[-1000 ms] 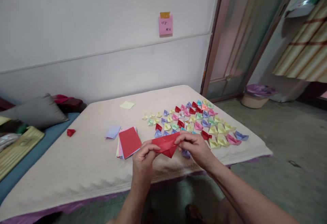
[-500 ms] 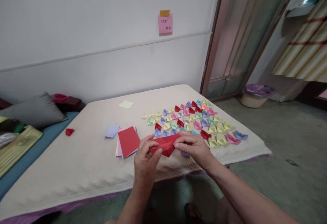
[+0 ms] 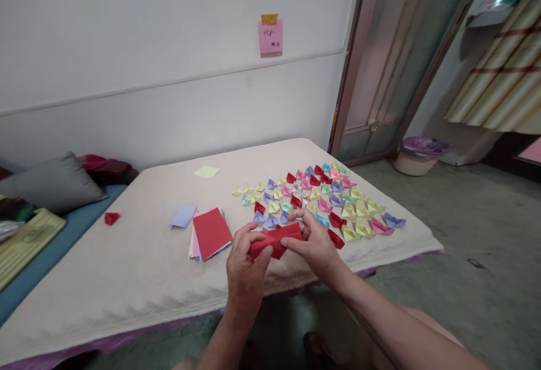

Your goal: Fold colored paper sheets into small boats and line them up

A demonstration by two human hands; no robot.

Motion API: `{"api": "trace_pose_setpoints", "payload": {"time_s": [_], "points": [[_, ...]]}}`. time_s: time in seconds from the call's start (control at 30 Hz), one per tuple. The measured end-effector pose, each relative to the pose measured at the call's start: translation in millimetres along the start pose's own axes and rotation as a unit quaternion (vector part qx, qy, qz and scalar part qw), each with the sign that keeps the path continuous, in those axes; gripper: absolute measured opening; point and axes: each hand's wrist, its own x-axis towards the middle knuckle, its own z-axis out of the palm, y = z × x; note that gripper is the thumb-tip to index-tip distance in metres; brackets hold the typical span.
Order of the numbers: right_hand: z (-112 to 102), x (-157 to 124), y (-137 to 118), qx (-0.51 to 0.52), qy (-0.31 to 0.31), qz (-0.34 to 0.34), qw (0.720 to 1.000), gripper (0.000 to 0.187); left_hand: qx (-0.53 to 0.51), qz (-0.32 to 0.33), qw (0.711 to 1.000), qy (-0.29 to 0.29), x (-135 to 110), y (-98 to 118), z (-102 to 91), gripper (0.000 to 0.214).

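Observation:
Both hands pinch a folded red paper (image 3: pixel 274 240) above the near edge of the cream-covered table (image 3: pixel 127 280). My left hand (image 3: pixel 246 268) grips its left end with thumb and fingers closed. My right hand (image 3: pixel 311 243) grips the right end from above. Just left of them lies a stack of coloured paper sheets (image 3: pixel 209 233) with a red sheet on top. Beyond the hands, several small folded paper boats (image 3: pixel 321 198) in many colours are spread in rows.
A loose lilac sheet (image 3: pixel 183 216), a yellow sheet (image 3: pixel 207 172) and a lone red folded piece (image 3: pixel 111 218) lie on the table. A grey cushion (image 3: pixel 53 184) sits at the left. A pink note (image 3: pixel 270 36) is on the wall. A basin (image 3: pixel 416 156) stands by the door.
The red paper has gone from a wide triangle to a narrower, flatter fold as both hands pressed it together. The hands drew closer to each other.

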Motion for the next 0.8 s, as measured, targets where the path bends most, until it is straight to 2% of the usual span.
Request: {"api": "trace_pose_setpoints", "payload": {"time_s": [0.1, 0.2, 0.3, 0.37, 0.5, 0.67, 0.8], "points": [[0, -1, 1, -0.030, 0.032, -0.013, 0.999, 0.039, 0.004, 0.002, 1.000, 0.012, 0, -1, -0.3, 0.015], [-5, 0, 3, -0.086, 0.047, -0.075, 0.992, 0.038, 0.038, 0.004, 0.999, 0.005, 1, 1, -1.8, 0.007], [-9, 1, 5, -0.132, 0.026, -0.146, 0.980, 0.027, 0.038, -0.009, 0.999, 0.007, 3, 4, -2.2, 0.008], [-11, 2, 5, -0.143, -0.002, -0.166, 0.976, 0.016, 0.029, -0.019, 0.999, 0.012, 4, 3, -1.9, 0.013], [-13, 5, 6, -0.140, -0.016, -0.155, 0.978, 0.009, 0.061, -0.017, 0.998, 0.019, 4, 0, -2.2, 0.017], [-14, 9, 10, -0.131, -0.017, -0.086, 0.988, 0.021, 0.133, 0.069, 0.988, 0.020, 3, -2, -4.3, 0.015], [-14, 9, 9, -0.206, -0.024, -0.128, 0.970, 0.018, 0.173, 0.100, 0.980, 0.012, 2, 0, -5.2, 0.015]]}}
